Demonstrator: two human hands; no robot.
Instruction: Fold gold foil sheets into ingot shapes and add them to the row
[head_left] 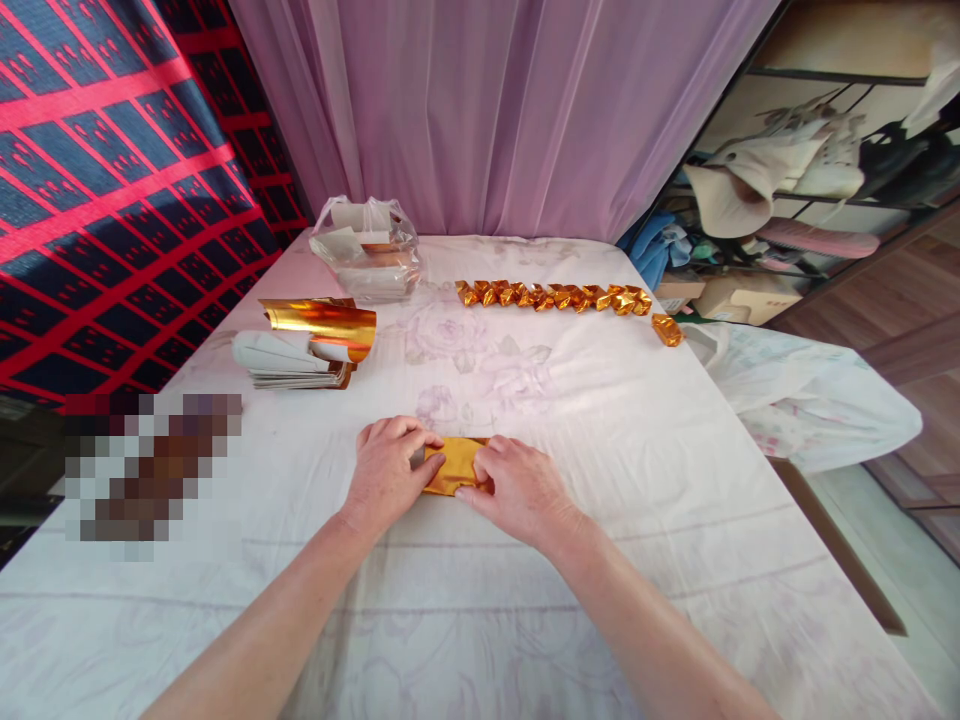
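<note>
While both hands, left hand (390,470) and right hand (517,488), grip one gold sheet (452,466) on the white tabletop (600,420), one row of folded gold pieces (553,296) lies beyond it, before the pink curtain (495,110).

Home room: curtain (502,110), cluttered shelves (810,170)

A small sheet of shiny gold foil paper (452,466) lay flat on the white cloth near the front edge, partly folded into a narrow strip, its two ends hidden under fingers pressing on it.
</note>
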